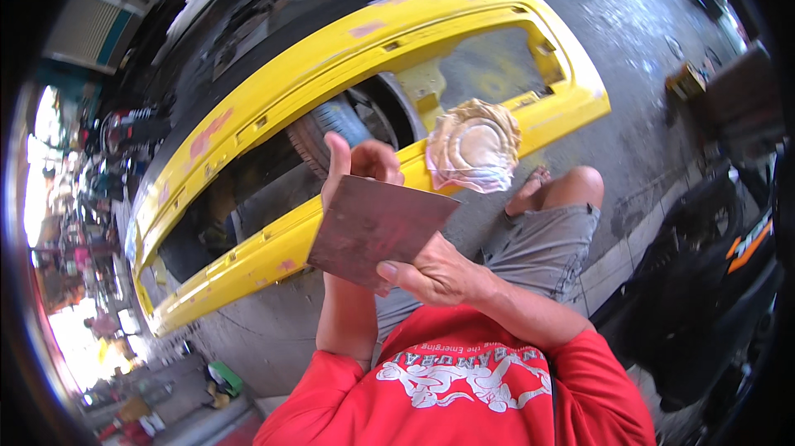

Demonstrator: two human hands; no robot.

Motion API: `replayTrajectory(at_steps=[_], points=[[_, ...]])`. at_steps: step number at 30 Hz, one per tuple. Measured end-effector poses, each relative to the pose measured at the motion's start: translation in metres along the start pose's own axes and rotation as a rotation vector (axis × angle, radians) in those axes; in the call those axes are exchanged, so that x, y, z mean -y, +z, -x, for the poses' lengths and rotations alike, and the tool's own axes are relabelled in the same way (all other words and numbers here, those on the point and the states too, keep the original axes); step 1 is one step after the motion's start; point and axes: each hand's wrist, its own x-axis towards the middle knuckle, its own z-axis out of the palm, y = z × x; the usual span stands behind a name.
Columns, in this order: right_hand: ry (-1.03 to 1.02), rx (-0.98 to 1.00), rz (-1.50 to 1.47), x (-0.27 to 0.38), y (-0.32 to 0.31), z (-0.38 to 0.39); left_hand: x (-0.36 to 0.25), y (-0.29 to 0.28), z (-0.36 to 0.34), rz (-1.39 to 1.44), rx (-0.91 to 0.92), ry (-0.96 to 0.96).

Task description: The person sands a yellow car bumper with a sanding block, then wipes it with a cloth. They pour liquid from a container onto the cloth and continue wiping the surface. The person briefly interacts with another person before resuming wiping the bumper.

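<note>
A flat, square reddish-brown sheet [381, 231] with faint pinkish smears lies tilted in front of my body. My right hand [435, 274] is closed on its lower right edge, thumb on the upper face and the other fingers partly underneath. Just beyond the sheet's far left corner is my left hand [364, 163], thumb raised and fingers loosely curled, with nothing seen in them. The sheet covers part of its palm and wrist. Past both hands stretches a long yellow car bumper [331, 48] with pinkish patches. A crumpled pale round cloth [474, 146] rests on its near edge.
A tyre [310, 144] shows through the bumper's opening. Dark motorbike parts with an orange mark [749, 245] stand at the right. Shop clutter [108, 222] lines the left side, and a small yellow container [686, 81] sits at the far right on grey floor.
</note>
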Motion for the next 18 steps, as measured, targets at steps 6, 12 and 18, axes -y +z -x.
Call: replayTrajectory(at_steps=[6,12,18], points=[[0.179,-0.339,-0.097,-0.04,0.024,0.018,0.05,0.021,-0.038,-0.026,-0.134,0.355],[0.539,-0.755,0.165,-0.065,-0.047,0.03,0.131,0.008,0.003,-0.791,0.269,0.21],[0.146,-0.947,-0.478,-0.014,-0.13,-0.021,0.069,-0.009,0.048,-1.336,0.311,0.247]])
